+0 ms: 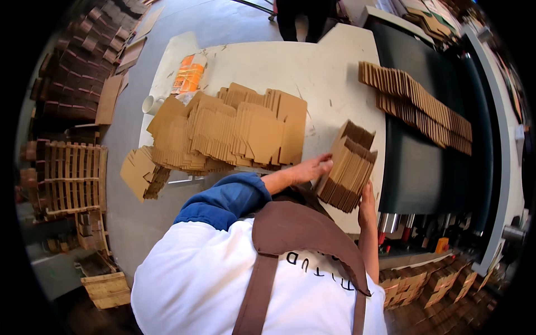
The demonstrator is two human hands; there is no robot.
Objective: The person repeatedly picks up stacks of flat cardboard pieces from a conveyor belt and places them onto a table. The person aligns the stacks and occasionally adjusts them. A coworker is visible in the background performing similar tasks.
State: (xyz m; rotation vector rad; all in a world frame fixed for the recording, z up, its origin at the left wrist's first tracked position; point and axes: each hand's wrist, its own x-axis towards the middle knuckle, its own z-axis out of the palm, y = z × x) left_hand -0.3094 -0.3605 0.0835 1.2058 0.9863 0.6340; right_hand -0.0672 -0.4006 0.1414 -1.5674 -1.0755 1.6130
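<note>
A stack of flattened brown cardboard pieces [347, 177], packed on edge, stands at the near right of the white table. My left hand [314, 169] presses on its left side, with the fingers pointing toward the stack. My right hand [367, 207] lies along its right near edge, fingers fairly straight. The stack is held between the two hands. To the left, a large fanned pile of tan flat cardboard blanks [223, 128] covers much of the table. Some of these blanks [139, 172] hang past the table's left edge.
A dark conveyor belt [416, 178] runs along the right, carrying two overlapping rows of folded cardboard [424, 109]. An orange and white package [188, 73] and a white cup [149, 105] sit far left on the table [257, 61]. A wooden pallet [72, 176] stands left; a person's dark-clothed legs [301, 19] are beyond.
</note>
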